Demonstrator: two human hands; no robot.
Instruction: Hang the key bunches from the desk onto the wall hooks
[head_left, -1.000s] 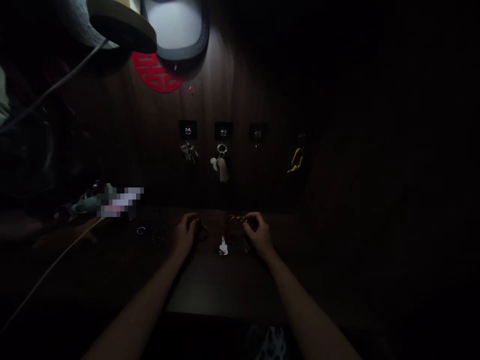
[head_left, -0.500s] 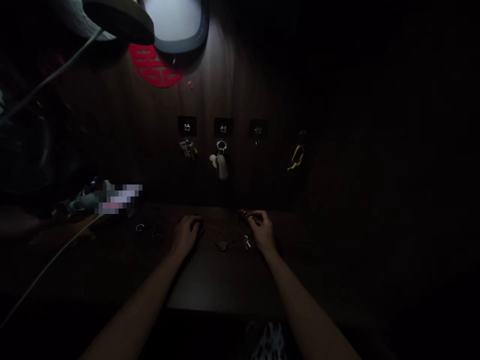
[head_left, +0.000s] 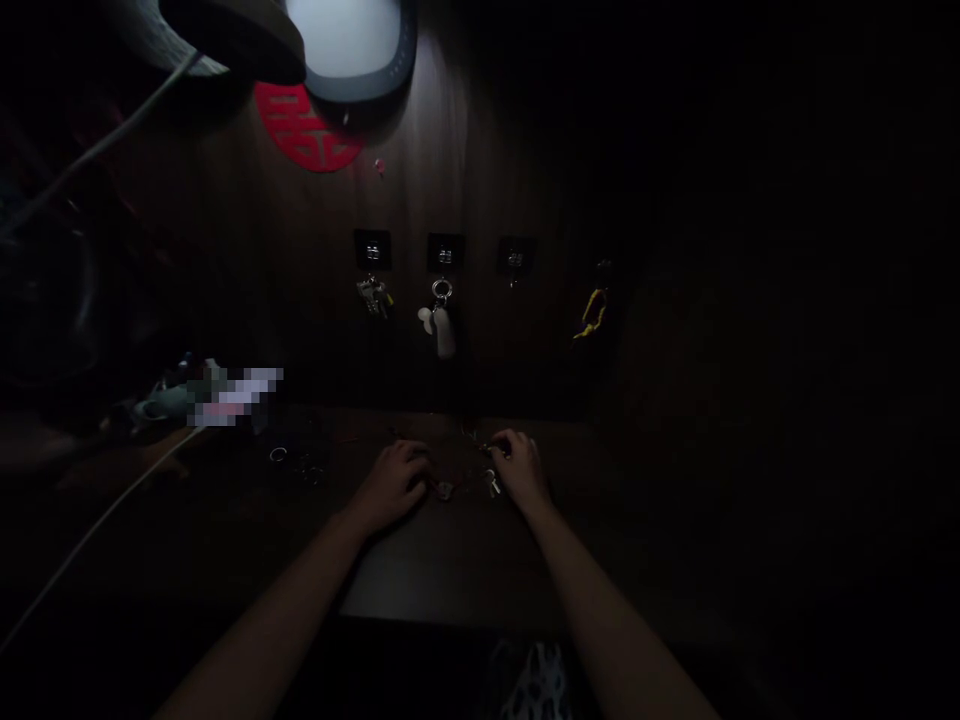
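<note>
In dim light, my left hand [head_left: 394,478] rests low over the dark tabletop, fingers apart and curved down. Its fingertips are beside a small dull pendant [head_left: 445,490] on a reddish cord; whether they touch it is unclear. My right hand [head_left: 523,468] has thumb and fingertips pinched at a small, thin item with metallic glints [head_left: 480,445], too dark to name. Just below those fingers lies a ring with small silver keys [head_left: 492,484].
On the back panel hang a bunch of keys [head_left: 375,297], keys with a pale fob [head_left: 442,330] and a yellow cord loop [head_left: 592,315]. A silver ring [head_left: 278,455] lies on the left. A white cable [head_left: 112,510] crosses the left side.
My left hand has moved right, towards the pendant, and its fingers have spread. The orange-glinting item in my right hand has come down to the tabletop and looks duller.
</note>
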